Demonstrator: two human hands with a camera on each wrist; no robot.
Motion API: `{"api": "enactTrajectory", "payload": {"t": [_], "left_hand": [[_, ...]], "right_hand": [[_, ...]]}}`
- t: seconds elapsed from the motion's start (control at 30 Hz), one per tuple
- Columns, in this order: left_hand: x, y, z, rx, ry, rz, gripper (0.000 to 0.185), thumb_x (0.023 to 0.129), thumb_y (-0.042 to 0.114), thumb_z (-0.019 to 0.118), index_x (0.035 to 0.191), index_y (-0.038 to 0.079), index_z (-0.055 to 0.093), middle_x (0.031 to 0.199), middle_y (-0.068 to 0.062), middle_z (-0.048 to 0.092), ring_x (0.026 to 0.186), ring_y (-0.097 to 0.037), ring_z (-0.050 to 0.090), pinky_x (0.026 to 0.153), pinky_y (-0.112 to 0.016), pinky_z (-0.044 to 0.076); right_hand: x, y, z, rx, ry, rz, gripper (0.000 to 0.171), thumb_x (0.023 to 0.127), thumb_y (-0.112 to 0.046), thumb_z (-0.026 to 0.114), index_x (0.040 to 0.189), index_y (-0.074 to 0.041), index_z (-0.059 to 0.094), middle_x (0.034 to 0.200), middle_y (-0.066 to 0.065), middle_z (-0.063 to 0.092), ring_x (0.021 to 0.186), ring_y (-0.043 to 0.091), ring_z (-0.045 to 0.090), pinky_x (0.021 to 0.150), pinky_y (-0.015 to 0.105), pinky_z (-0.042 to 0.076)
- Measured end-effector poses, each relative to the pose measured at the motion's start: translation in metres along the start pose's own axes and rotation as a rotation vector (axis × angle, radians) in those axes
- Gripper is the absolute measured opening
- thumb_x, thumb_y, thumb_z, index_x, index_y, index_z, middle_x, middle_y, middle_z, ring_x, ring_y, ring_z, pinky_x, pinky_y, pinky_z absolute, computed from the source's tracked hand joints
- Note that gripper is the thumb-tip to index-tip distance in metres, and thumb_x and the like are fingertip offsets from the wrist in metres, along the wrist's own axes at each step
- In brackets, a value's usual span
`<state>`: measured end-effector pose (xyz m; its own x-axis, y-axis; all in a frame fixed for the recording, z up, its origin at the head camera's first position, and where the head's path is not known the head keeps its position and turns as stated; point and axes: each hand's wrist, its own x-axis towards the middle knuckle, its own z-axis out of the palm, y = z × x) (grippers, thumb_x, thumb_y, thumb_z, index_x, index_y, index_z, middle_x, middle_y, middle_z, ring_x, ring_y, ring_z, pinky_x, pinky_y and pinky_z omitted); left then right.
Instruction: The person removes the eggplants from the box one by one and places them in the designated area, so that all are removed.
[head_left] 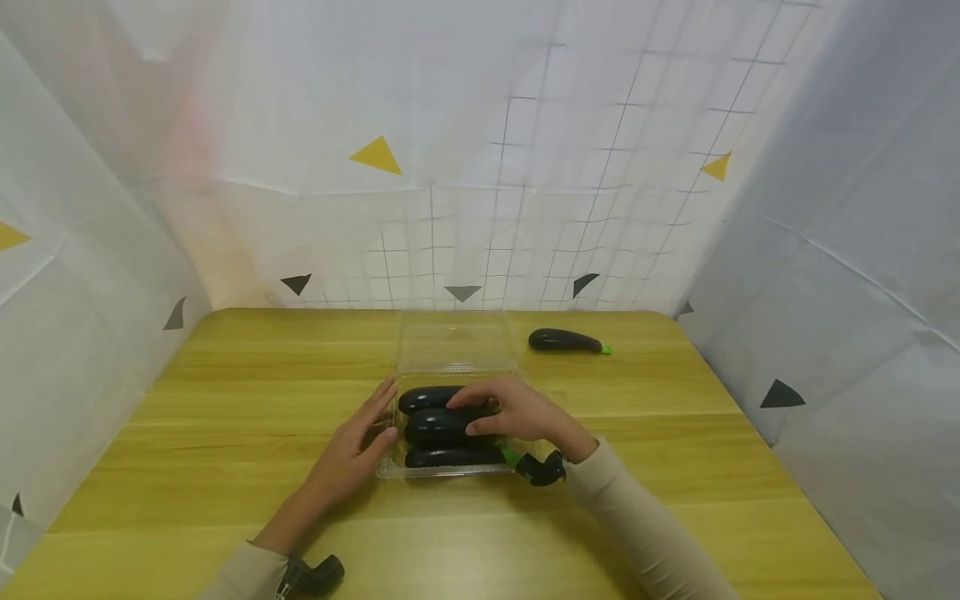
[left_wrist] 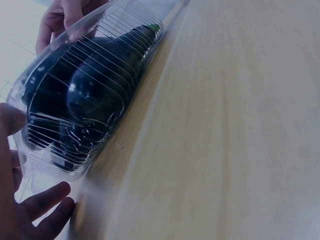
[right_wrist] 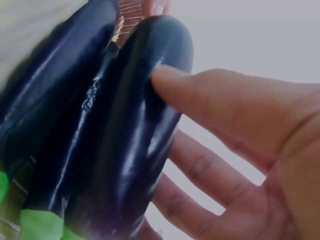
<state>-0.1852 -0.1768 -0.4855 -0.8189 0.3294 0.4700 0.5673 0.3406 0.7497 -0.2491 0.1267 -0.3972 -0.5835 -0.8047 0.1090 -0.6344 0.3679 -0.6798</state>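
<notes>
A clear plastic clamshell box (head_left: 450, 472) stands on the table, with dark purple eggplants inside it. My right hand (head_left: 517, 408) reaches in from the right and pinches the middle eggplant (head_left: 435, 427). In the right wrist view the thumb lies on that eggplant (right_wrist: 135, 120), with fingers along its far side. A far eggplant (head_left: 423, 398) and a near eggplant (head_left: 450, 456) flank it; green stem ends show in the right wrist view. At the box's left wall, my left hand (head_left: 348, 454) rests with loosely extended fingers and thumb.
The box's transparent lid (head_left: 453, 342) lies folded back behind it. Another eggplant (head_left: 566, 340) lies at the back right of the wooden table (head_left: 247, 433). White sheets (head_left: 300, 225) with yellow and dark triangles hang around the back and sides.
</notes>
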Motion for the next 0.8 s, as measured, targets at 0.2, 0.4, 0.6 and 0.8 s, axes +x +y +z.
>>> {"api": "enactTrajectory", "payload": {"t": [0.2,0.4,0.6,0.8], "left_hand": [[0.001,0.000,0.000,0.013,0.004,0.002,0.061,0.106,0.005,0.059,0.162,0.006,0.035,0.169,-0.012,0.027,0.129,-0.033,0.059,0.104,-0.051,0.050],[0.001,-0.001,0.000,0.028,0.007,0.000,0.061,0.106,0.006,0.059,0.162,0.006,0.035,0.169,-0.012,0.027,0.129,-0.033,0.059,0.104,-0.051,0.051],[0.000,-0.001,0.000,0.026,0.003,0.007,0.061,0.106,0.005,0.058,0.162,0.004,0.034,0.169,-0.013,0.026,0.130,-0.033,0.058,0.104,-0.051,0.050],[0.000,0.000,0.000,0.017,-0.001,0.006,0.061,0.106,0.005,0.058,0.163,0.006,0.034,0.169,-0.012,0.025,0.130,-0.034,0.058,0.104,-0.050,0.051]], "right_hand": [[0.001,0.000,-0.002,0.008,0.013,-0.022,0.038,0.095,-0.010,0.078,0.133,-0.012,0.072,0.132,-0.003,0.069,0.119,0.016,0.064,0.100,0.040,0.055],[-0.001,-0.003,-0.004,0.011,0.039,-0.020,0.038,0.096,-0.012,0.077,0.134,-0.014,0.072,0.133,-0.004,0.068,0.121,0.015,0.062,0.100,0.042,0.054],[-0.005,-0.007,-0.010,0.014,0.063,-0.023,0.039,0.097,-0.013,0.076,0.135,-0.014,0.071,0.135,-0.005,0.067,0.122,0.014,0.061,0.099,0.042,0.054],[-0.009,-0.009,-0.017,0.027,0.099,-0.008,0.039,0.097,-0.015,0.076,0.136,-0.015,0.071,0.132,-0.006,0.068,0.119,0.015,0.062,0.094,0.043,0.056]]}}
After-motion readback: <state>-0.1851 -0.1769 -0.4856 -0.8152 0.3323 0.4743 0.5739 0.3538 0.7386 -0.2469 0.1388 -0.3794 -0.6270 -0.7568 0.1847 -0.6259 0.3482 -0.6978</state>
